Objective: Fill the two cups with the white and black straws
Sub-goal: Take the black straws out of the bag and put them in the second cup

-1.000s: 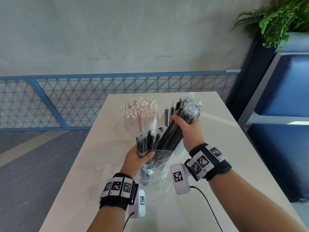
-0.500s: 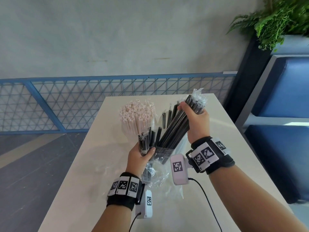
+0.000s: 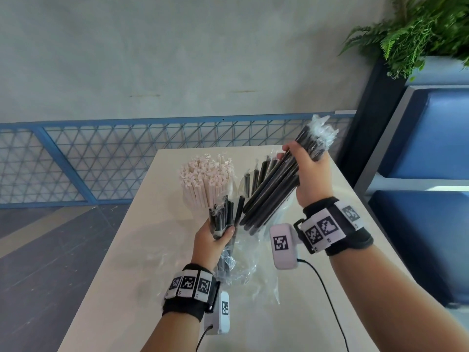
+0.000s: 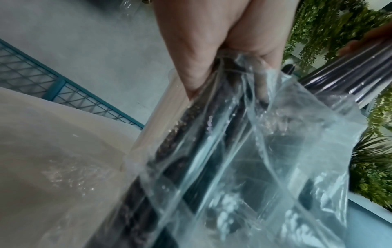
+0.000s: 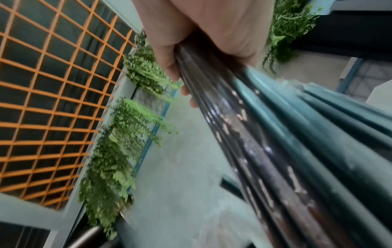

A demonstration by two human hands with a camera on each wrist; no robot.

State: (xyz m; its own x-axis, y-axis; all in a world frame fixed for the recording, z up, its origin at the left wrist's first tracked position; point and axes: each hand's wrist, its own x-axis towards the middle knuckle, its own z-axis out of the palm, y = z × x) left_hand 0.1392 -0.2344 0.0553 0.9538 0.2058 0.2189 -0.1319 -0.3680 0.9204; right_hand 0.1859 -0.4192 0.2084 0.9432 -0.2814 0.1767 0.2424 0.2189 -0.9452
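Black straws (image 3: 275,191) lifted higher by right hand (image 3: 311,174), pale table (image 3: 127,288), blue mesh railing (image 3: 101,158)

hands (image 3: 212,240): 2 | black straw bundles (image 3: 272,196): 2 | white straw bundle (image 3: 205,181): 1

Black straws (image 3: 272,191) look glossy plastic in clear, crinkled film; the white straws (image 3: 206,181) seem matt paper. The desk (image 3: 142,275) is smooth, faintly sheened.
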